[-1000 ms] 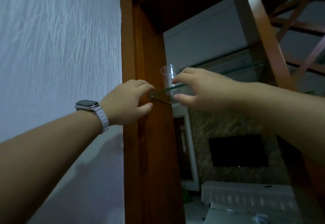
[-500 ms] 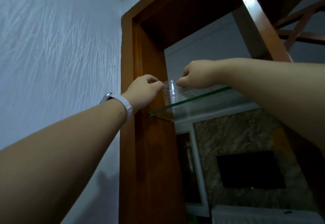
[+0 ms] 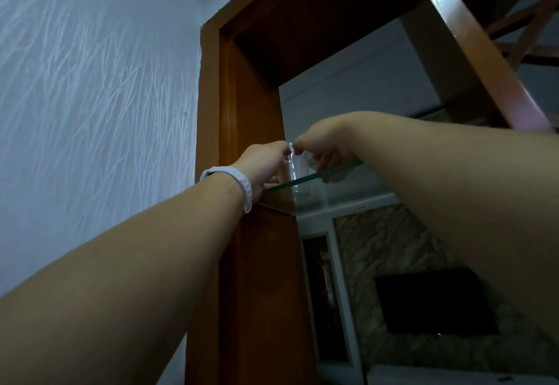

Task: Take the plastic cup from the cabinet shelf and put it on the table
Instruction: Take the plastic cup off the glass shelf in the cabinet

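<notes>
Head view, looking up at a wooden cabinet (image 3: 260, 263) set against a textured white wall (image 3: 99, 106). Both arms reach up to a glass shelf (image 3: 329, 173).

Clear plastic cup (image 3: 298, 170) stands on the shelf near its left end, beside the cabinet's side panel. Long axis vertical, mouth up, base on the glass; no tilt visible. Its lower part shows through the shelf.

Left hand (image 3: 266, 164), white watch strap (image 3: 242, 185) on the wrist, touches the cup's left side at rim height. Right hand (image 3: 325, 142) comes from the right, fingers (image 3: 328, 159) curled around the cup's far and right side, thumb at the rim. Grip: both hands closed on the cup.

Below, a dark screen (image 3: 432, 300) hangs on a stone-patterned wall (image 3: 390, 239).
</notes>
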`<action>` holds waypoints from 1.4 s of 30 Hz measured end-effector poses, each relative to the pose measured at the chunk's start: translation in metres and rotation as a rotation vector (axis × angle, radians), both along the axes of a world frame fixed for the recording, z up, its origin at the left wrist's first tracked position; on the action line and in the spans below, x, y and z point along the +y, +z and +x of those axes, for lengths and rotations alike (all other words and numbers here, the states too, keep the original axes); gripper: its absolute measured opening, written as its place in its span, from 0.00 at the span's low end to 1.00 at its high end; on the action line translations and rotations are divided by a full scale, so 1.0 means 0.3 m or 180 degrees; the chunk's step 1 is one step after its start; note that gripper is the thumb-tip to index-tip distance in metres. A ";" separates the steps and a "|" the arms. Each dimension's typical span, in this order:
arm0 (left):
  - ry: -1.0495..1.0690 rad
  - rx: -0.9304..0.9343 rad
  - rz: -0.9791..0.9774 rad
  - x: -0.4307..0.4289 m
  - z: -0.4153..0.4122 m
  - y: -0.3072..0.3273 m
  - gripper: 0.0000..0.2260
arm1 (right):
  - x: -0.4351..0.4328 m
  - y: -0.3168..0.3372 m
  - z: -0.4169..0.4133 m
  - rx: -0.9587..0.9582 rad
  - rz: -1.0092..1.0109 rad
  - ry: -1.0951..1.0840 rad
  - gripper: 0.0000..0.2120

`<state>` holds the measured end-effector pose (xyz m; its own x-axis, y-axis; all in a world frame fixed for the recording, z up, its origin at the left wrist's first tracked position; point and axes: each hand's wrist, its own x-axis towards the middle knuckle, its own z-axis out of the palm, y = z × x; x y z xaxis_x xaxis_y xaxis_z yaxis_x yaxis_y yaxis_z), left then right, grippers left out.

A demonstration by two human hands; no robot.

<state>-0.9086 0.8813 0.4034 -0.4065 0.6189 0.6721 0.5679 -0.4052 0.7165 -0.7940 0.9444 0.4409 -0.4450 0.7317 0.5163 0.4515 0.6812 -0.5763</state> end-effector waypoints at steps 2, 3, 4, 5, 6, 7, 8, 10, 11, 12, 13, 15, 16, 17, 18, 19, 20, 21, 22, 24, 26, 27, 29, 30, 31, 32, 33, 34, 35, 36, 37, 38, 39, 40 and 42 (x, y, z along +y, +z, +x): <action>-0.0121 -0.0088 0.0027 0.009 0.001 0.007 0.14 | 0.003 0.004 -0.008 0.0059 -0.0032 0.0096 0.28; -0.0178 -0.0088 0.0044 0.014 -0.004 0.010 0.15 | 0.001 0.006 -0.011 0.0093 -0.0033 0.0158 0.28; -0.0199 -0.0068 0.0066 0.019 -0.010 0.011 0.15 | -0.001 0.007 -0.013 0.0125 -0.0029 0.0212 0.28; -0.0201 -0.0058 0.0105 0.023 -0.015 0.012 0.15 | -0.002 0.009 -0.014 0.0149 -0.0025 0.0256 0.28; -0.0209 -0.0073 0.0153 0.027 -0.021 0.011 0.13 | -0.003 0.008 -0.013 0.0165 -0.0029 0.0299 0.28; -0.0243 -0.0109 0.0193 0.031 -0.025 0.009 0.11 | -0.004 0.007 -0.012 0.0181 -0.0050 0.0344 0.28; -0.0284 -0.0147 0.0233 0.035 -0.028 0.011 0.09 | -0.005 0.007 -0.010 0.0204 -0.0078 0.0398 0.27; -0.0325 -0.0193 0.0317 0.037 -0.034 0.010 0.06 | -0.005 0.005 -0.010 0.0279 -0.0115 0.0514 0.27; -0.0346 -0.0190 0.0355 0.040 -0.034 0.010 0.06 | -0.005 0.005 -0.008 0.0320 -0.0122 0.0555 0.26; -0.0367 -0.0174 0.0400 0.041 -0.036 0.011 0.06 | -0.009 0.002 -0.007 0.0356 -0.0124 0.0591 0.24; -0.0396 -0.0155 0.0450 0.039 -0.038 0.012 0.06 | -0.015 -0.002 -0.008 0.0394 -0.0128 0.0630 0.24; -0.0504 -0.0161 0.0505 0.035 -0.037 0.011 0.05 | -0.022 -0.010 0.000 0.0507 -0.0137 0.0750 0.23; -0.0559 -0.0186 0.0526 0.031 -0.040 0.013 0.04 | -0.026 -0.013 0.005 0.0579 -0.0155 0.0846 0.23; -0.0605 -0.0201 0.0532 0.027 -0.044 0.016 0.05 | -0.033 -0.016 0.014 0.0647 -0.0188 0.0961 0.22; -0.0641 -0.0206 0.0524 0.022 -0.051 0.020 0.06 | -0.039 -0.018 0.024 0.0710 -0.0238 0.1083 0.21; -0.0691 -0.0207 0.0498 0.014 -0.056 0.024 0.06 | -0.045 -0.021 0.034 0.0784 -0.0291 0.1197 0.19; -0.0780 -0.0208 0.0455 0.004 -0.058 0.027 0.06 | -0.052 -0.025 0.044 0.0854 -0.0328 0.1290 0.17; -0.0888 -0.0202 0.0406 -0.008 -0.056 0.028 0.06 | -0.061 -0.032 0.053 0.0914 -0.0332 0.1361 0.13; -0.0981 -0.0183 0.0365 -0.021 -0.055 0.031 0.07 | -0.066 -0.037 0.060 0.0970 -0.0306 0.1409 0.10; -0.1057 -0.0098 0.0301 -0.051 -0.059 0.038 0.09 | -0.074 -0.041 0.066 0.1102 -0.0289 0.1518 0.04; -0.1071 -0.0024 0.0273 -0.085 -0.065 0.043 0.12 | -0.082 -0.047 0.070 0.1199 -0.0403 0.1723 0.03; -0.1082 0.0017 0.0278 -0.100 -0.066 0.045 0.13 | -0.084 -0.051 0.072 0.1228 -0.0462 0.1837 0.04; -0.1094 0.0147 0.0327 -0.130 -0.065 0.044 0.12 | -0.093 -0.064 0.073 0.1252 -0.0544 0.2069 0.06; -0.1100 0.0220 0.0360 -0.146 -0.062 0.043 0.11 | -0.098 -0.071 0.072 0.1287 -0.0564 0.2188 0.07; -0.1110 0.0267 0.0399 -0.162 -0.058 0.041 0.10 | -0.106 -0.082 0.071 0.1342 -0.0577 0.2297 0.07; -0.1122 0.0294 0.0437 -0.176 -0.056 0.040 0.10 | -0.113 -0.093 0.070 0.1409 -0.0597 0.2394 0.07; -0.1137 0.0322 0.0466 -0.190 -0.056 0.039 0.11 | -0.120 -0.103 0.068 0.1473 -0.0637 0.2485 0.07; -0.1144 0.0358 0.0484 -0.204 -0.059 0.037 0.13 | -0.124 -0.113 0.065 0.1524 -0.0694 0.2575 0.08; -0.1151 0.0402 0.0489 -0.217 -0.062 0.032 0.14 | -0.127 -0.122 0.062 0.1566 -0.0761 0.2668 0.09; -0.1153 0.0442 0.0491 -0.229 -0.068 0.025 0.15 | -0.131 -0.133 0.059 0.1598 -0.0841 0.2765 0.09; -0.1168 0.0469 0.0488 -0.241 -0.074 0.014 0.15 | -0.135 -0.145 0.054 0.1616 -0.0935 0.2850 0.10; -0.1193 0.0481 0.0483 -0.252 -0.082 -0.001 0.15 | -0.139 -0.160 0.050 0.1611 -0.1024 0.2914 0.10; -0.1228 0.0475 0.0474 -0.262 -0.091 -0.020 0.16 | -0.143 -0.177 0.045 0.1584 -0.1107 0.2961 0.11; -0.1250 0.0465 0.0457 -0.271 -0.102 -0.041 0.16 | -0.146 -0.199 0.039 0.1546 -0.1195 0.2996 0.12; -0.1268 0.0452 0.0392 -0.287 -0.125 -0.091 0.17 | -0.150 -0.249 0.023 0.1488 -0.1408 0.3062 0.15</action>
